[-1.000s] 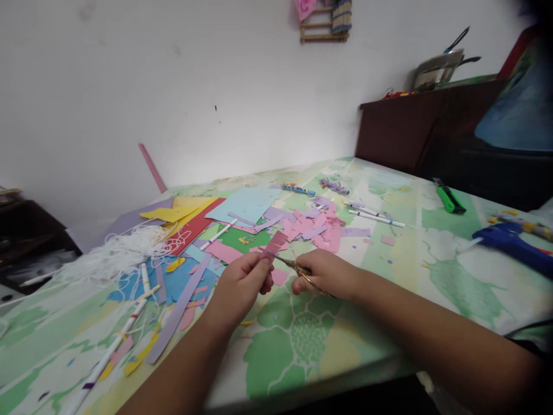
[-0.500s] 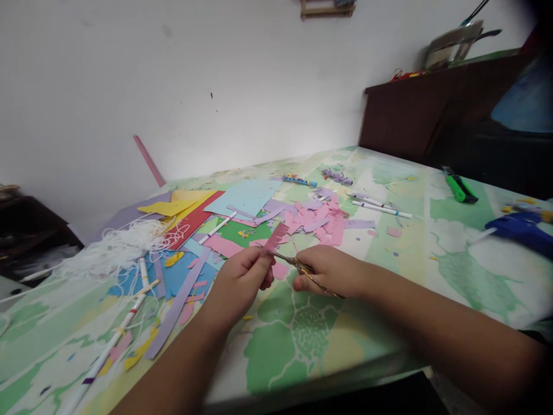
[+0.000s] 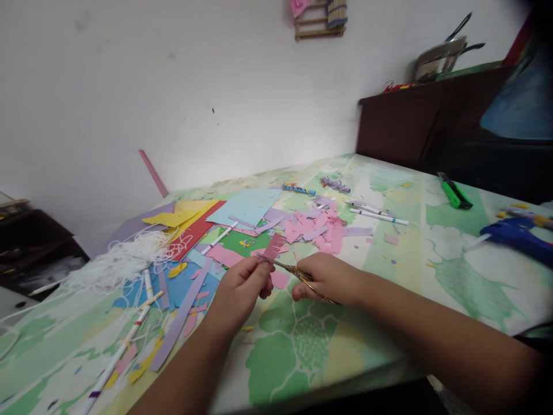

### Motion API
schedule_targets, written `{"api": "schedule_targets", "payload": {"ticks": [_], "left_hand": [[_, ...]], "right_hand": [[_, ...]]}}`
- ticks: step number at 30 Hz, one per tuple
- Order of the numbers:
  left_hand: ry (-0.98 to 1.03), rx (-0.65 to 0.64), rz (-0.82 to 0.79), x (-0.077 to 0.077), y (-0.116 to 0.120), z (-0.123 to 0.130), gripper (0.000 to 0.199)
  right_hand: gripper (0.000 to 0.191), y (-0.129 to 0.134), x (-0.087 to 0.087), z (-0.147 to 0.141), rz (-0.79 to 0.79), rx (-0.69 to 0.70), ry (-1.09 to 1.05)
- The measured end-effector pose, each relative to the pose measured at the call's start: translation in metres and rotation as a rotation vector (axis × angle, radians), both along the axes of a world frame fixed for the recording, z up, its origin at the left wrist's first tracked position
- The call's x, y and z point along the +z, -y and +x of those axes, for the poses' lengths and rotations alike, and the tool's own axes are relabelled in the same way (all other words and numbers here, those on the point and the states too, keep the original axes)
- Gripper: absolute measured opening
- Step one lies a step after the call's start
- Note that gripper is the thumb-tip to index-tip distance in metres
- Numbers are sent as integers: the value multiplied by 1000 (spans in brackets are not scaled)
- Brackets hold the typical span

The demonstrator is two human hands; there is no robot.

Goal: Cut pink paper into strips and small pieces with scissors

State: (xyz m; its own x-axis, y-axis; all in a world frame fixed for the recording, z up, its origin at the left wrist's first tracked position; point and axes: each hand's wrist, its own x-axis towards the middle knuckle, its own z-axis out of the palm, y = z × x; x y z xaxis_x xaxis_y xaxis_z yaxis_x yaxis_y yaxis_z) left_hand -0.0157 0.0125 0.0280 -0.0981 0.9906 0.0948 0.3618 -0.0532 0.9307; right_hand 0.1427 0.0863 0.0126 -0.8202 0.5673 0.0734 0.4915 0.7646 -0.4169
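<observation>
A pink paper strip [image 3: 273, 246] with small cuts along its right edge is pinched in my left hand [image 3: 244, 286]. My right hand [image 3: 325, 278] is closed round the gold handles of a small pair of scissors [image 3: 288, 267]. Their blades lie across the strip, just above my left thumb. Behind my hands lies a pile of pink paper scraps [image 3: 329, 230] with lilac pieces among them. Just beyond my left hand are a green sheet [image 3: 247, 244] and a light blue sheet [image 3: 242, 206].
Tangled white string [image 3: 129, 259] and a marked white stick [image 3: 125, 340] lie left. At the right are a green box cutter [image 3: 454, 192] and a blue glue gun [image 3: 518, 235]. White pens [image 3: 380, 215] and a purple fringed roll [image 3: 336, 184] lie farther back. The wall stands behind the table.
The view has tilted up a little, so the scene sits lower. My hands keep their hold on the strip and scissors; the blades appear slightly shifted on the strip.
</observation>
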Motion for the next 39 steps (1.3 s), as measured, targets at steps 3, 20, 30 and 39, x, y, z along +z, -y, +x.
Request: {"api": "schedule_targets", "payload": {"ticks": [3,20,30,39], "left_hand": [[8,6,-19,0,-1,0,18],[-75,-18,33,7,6,1,20],[-42,-11,11,4,2,-2,20],[47,33,34,6,2,-2,21]], "right_hand": [[50,-1,-1,0,16,-10,-4],[44,3,-6,-1,71,0,-1],[44,2,-3,-2,24,-15,8],[42,3,-3,0,42,-44,6]]}}
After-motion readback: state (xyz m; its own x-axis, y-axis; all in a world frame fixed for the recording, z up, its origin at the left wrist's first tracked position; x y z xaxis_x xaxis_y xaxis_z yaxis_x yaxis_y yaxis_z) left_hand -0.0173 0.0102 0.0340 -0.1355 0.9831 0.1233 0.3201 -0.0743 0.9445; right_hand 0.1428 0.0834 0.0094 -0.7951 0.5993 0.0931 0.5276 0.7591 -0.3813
